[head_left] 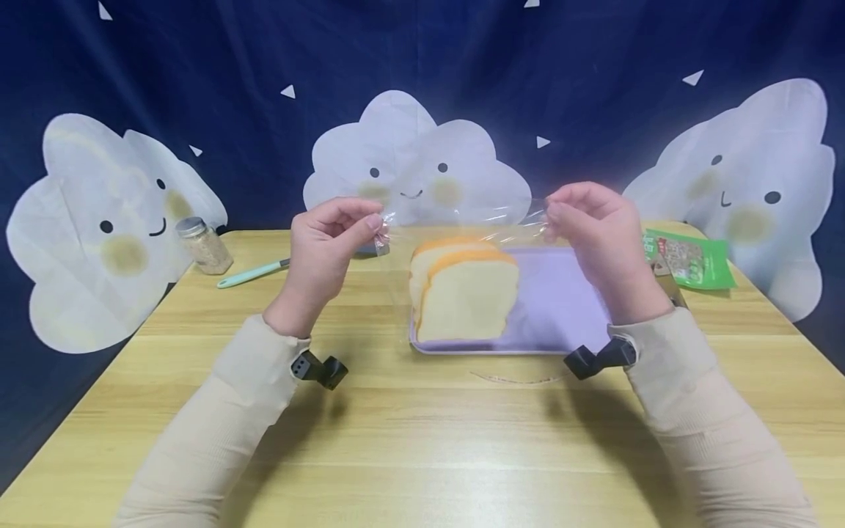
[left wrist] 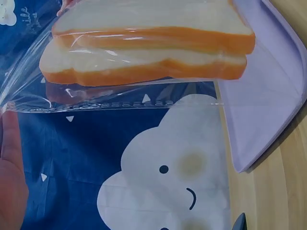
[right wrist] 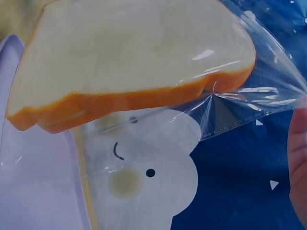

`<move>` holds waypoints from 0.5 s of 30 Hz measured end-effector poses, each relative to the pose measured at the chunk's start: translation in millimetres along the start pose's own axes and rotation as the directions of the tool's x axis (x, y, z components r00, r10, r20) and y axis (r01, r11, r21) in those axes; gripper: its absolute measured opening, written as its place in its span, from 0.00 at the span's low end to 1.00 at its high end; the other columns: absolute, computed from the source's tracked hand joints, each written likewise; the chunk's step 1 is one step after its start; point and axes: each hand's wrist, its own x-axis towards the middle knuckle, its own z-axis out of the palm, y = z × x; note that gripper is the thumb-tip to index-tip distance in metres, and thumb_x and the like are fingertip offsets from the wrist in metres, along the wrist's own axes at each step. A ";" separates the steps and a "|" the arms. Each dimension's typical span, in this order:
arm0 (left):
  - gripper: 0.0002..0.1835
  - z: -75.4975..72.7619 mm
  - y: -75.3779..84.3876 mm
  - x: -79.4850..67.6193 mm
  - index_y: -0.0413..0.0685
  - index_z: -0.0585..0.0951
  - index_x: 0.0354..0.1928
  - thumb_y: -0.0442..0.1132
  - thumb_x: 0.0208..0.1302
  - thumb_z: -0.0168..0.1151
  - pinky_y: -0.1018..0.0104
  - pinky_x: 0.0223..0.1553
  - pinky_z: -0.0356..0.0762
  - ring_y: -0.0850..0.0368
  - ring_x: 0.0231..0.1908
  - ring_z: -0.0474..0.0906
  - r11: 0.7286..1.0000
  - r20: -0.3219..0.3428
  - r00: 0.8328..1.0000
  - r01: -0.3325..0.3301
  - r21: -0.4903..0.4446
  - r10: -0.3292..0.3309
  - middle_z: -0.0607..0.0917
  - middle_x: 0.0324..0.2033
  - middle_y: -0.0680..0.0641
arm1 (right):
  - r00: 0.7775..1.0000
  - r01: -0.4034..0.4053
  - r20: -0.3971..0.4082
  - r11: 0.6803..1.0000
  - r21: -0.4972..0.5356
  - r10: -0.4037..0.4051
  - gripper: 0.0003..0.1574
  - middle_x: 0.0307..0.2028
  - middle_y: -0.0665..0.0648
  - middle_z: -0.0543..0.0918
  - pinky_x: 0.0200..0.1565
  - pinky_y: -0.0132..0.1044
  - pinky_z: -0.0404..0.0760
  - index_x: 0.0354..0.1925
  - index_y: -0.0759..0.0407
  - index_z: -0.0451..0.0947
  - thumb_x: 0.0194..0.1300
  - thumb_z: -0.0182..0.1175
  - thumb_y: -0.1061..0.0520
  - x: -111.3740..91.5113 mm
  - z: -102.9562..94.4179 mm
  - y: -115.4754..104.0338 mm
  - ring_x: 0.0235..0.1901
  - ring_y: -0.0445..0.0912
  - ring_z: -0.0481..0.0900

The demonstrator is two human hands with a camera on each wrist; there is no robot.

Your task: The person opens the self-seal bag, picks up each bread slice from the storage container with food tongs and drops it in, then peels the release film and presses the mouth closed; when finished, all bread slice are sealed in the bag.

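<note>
Between my hands hangs a clear plastic bag (head_left: 485, 216) with two slices of bread (head_left: 467, 302) inside, cream-coloured with orange-brown crusts. My left hand (head_left: 322, 246) pinches its upper left corner between thumb and fingers. At the upper right corner my right hand (head_left: 597, 238) pinches the film in the same way. The bread slices stand upright in the head view and overlap the left part of a purple tray (head_left: 561, 293). In the left wrist view the bag's perforated edge (left wrist: 134, 104) stretches taut beyond the crusts. The right wrist view shows the film (right wrist: 240, 103) gathered in creases toward my right fingers.
A lidded glass jar (head_left: 207, 251) stands at the back left, beside a tool with a mint-green handle (head_left: 251, 274). At the back right lies a green packet (head_left: 703, 262), partly behind my right wrist. A thin strip (head_left: 518, 380) lies on the wooden table (head_left: 422, 447) before the tray.
</note>
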 end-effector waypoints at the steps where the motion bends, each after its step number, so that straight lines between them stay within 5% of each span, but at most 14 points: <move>1: 0.19 0.3 0.7 -0.5 0.51 0.84 0.32 0.17 0.54 0.56 0.67 0.30 0.81 0.60 0.24 0.80 1.000 0.005 1.000 0.001 -0.001 -0.001 0.84 0.24 0.51 | 1.000 0.007 0.013 1.000 0.010 -0.007 0.12 0.23 0.55 0.82 0.28 0.30 0.79 0.28 0.63 0.81 0.56 0.56 0.76 -0.4 -1.1 0.0 0.22 0.42 0.78; 6: 0.21 0.2 2.7 -2.6 0.53 0.85 0.32 0.17 0.54 0.56 0.66 0.32 0.81 0.60 0.26 0.80 1.000 0.034 0.999 0.015 0.011 -0.015 0.84 0.24 0.52 | 0.994 0.029 0.107 0.997 0.073 -0.037 0.19 0.28 0.55 0.84 0.29 0.30 0.79 0.32 0.64 0.83 0.56 0.50 0.80 -0.5 -6.7 -1.0 0.23 0.42 0.79; 15: 0.20 -3.8 5.6 -4.1 0.50 0.85 0.32 0.16 0.54 0.55 0.65 0.33 0.81 0.58 0.26 0.80 0.996 0.119 0.993 -0.028 0.084 0.018 0.85 0.25 0.51 | 0.979 0.073 0.182 0.994 0.084 -0.087 0.16 0.29 0.54 0.85 0.31 0.31 0.79 0.32 0.63 0.83 0.56 0.54 0.78 -0.8 -13.8 -2.7 0.23 0.43 0.79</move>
